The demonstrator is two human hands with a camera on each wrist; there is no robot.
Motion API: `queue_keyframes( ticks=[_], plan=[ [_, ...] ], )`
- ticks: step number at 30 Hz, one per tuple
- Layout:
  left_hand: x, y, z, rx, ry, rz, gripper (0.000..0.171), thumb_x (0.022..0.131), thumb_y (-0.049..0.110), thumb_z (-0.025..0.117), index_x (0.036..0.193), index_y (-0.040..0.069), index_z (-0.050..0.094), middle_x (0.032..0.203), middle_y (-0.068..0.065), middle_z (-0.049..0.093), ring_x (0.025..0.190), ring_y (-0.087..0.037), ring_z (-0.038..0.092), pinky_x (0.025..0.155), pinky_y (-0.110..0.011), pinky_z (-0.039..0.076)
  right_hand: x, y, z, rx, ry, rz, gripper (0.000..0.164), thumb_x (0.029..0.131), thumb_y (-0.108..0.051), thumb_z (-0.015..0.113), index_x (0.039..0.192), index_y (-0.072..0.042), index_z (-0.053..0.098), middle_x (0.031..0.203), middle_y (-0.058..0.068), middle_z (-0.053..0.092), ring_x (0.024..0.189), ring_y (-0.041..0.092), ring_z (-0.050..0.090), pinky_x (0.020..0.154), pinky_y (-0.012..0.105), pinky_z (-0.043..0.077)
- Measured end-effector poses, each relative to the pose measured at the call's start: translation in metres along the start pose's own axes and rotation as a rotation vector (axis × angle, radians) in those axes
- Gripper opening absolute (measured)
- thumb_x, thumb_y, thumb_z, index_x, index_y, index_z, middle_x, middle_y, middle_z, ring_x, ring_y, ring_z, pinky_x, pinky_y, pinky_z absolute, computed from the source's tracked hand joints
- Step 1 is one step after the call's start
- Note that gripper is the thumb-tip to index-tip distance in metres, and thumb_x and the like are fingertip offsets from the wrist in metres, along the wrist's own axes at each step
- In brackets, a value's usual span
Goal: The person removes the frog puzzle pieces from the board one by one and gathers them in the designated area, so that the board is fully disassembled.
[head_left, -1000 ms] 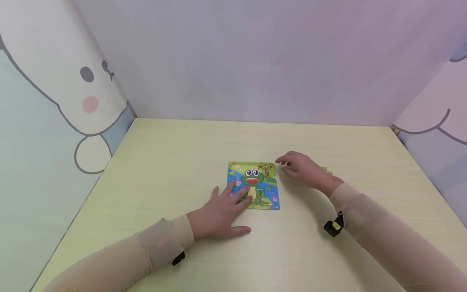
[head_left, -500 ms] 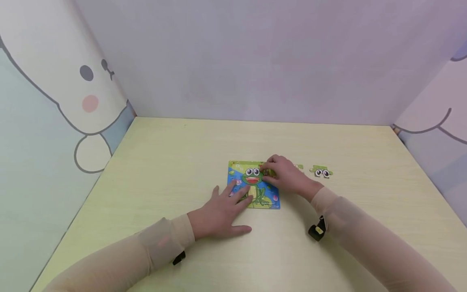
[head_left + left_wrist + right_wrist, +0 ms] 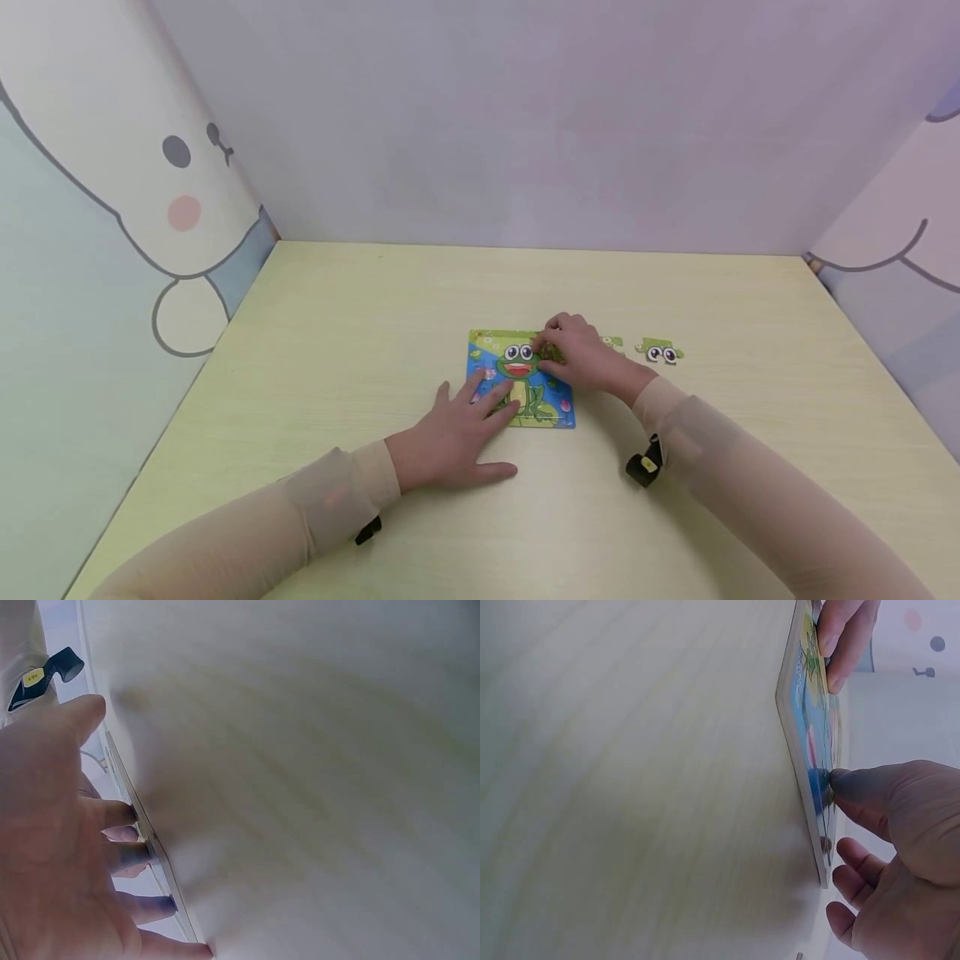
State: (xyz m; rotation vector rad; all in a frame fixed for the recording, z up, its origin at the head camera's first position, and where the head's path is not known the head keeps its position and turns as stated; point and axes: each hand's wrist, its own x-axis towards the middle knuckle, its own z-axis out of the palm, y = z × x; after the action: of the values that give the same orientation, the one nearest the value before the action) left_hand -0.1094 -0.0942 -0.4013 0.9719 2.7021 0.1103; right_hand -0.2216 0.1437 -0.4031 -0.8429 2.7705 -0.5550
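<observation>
A square frog jigsaw puzzle board [image 3: 551, 411] lies on the table in the head view. My left hand [image 3: 457, 433] rests with spread fingers on its lower left part, fingertips over the frog's belly; the left wrist view shows those fingers at the board's edge. At the upper right, the thumb and index finger of my right hand [image 3: 585, 354] pinch at the puzzle piece with the tree, mostly hidden by the fingers. In the right wrist view, the thumb [image 3: 855, 784] touches the board's surface while the other fingers bend near its edge.
A loose puzzle piece with frog eyes [image 3: 662, 352] lies right of my right hand. Another green puzzle piece [image 3: 613, 342] is partly covered by that hand. A pale wall [image 3: 525, 125] rises behind the table [image 3: 337, 333], with cartoon-printed walls on both sides.
My right hand has moved left from beside the loose pieces onto the board's upper right corner, uncovering the piece with eyes. Over the last half second it barely shifts. My left hand stays put.
</observation>
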Motion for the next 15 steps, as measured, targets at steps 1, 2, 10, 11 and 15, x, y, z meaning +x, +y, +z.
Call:
queue_keyframes(
  ticks=[1, 2, 10, 11, 15],
  plan=[
    [0.0001, -0.0001, 0.0000, 0.001, 0.001, 0.001, 0.082, 0.100, 0.070, 0.051, 0.164, 0.021, 0.037, 0.175, -0.005, 0.025, 0.160, -0.048, 0.018, 0.110, -0.078, 0.035, 0.0002, 0.0004, 0.0000, 0.002, 0.002, 0.003, 0.016, 0.098, -0.018, 0.074, 0.113, -0.013, 0.075, 0.127, 0.017, 0.057, 0.119, 0.038, 0.047, 0.104, 0.059, 0.040],
    [0.0001, -0.0001, -0.0002, 0.002, 0.002, 0.001, 0.083, 0.100, 0.070, 0.051, 0.164, 0.021, 0.037, 0.175, -0.005, 0.025, 0.160, -0.048, 0.018, 0.109, -0.078, 0.035, 0.0004, 0.0008, 0.0000, 0.005, 0.003, 0.005, 0.016, 0.098, -0.018, 0.075, 0.113, -0.013, 0.075, 0.126, 0.017, 0.057, 0.119, 0.038, 0.047, 0.105, 0.059, 0.040],
    [0.0003, 0.0000, -0.0003, -0.006, -0.001, -0.005, 0.083, 0.099, 0.071, 0.050, 0.165, 0.022, 0.036, 0.175, -0.005, 0.024, 0.160, -0.048, 0.016, 0.109, -0.080, 0.034, 0.0014, 0.0011, 0.0002, 0.032, -0.004, 0.011, 0.012, 0.098, -0.018, 0.075, 0.109, -0.014, 0.074, 0.127, 0.017, 0.055, 0.120, 0.038, 0.046, 0.106, 0.060, 0.038],
    [0.0003, 0.0001, -0.0001, -0.004, -0.004, -0.007, 0.083, 0.099, 0.072, 0.050, 0.165, 0.022, 0.035, 0.176, -0.004, 0.024, 0.160, -0.048, 0.016, 0.109, -0.080, 0.034, 0.0014, 0.0009, 0.0005, 0.030, -0.006, 0.009, 0.011, 0.098, -0.018, 0.075, 0.108, -0.014, 0.074, 0.127, 0.017, 0.056, 0.120, 0.039, 0.046, 0.106, 0.061, 0.038],
    [0.0003, 0.0003, 0.0003, 0.002, -0.002, -0.007, 0.083, 0.099, 0.072, 0.050, 0.165, 0.022, 0.035, 0.175, -0.004, 0.024, 0.160, -0.048, 0.016, 0.109, -0.080, 0.034, 0.0014, 0.0000, 0.0007, 0.024, -0.016, 0.008, 0.017, 0.098, -0.019, 0.074, 0.114, -0.014, 0.074, 0.129, 0.018, 0.056, 0.121, 0.038, 0.047, 0.107, 0.060, 0.039]
  ],
)
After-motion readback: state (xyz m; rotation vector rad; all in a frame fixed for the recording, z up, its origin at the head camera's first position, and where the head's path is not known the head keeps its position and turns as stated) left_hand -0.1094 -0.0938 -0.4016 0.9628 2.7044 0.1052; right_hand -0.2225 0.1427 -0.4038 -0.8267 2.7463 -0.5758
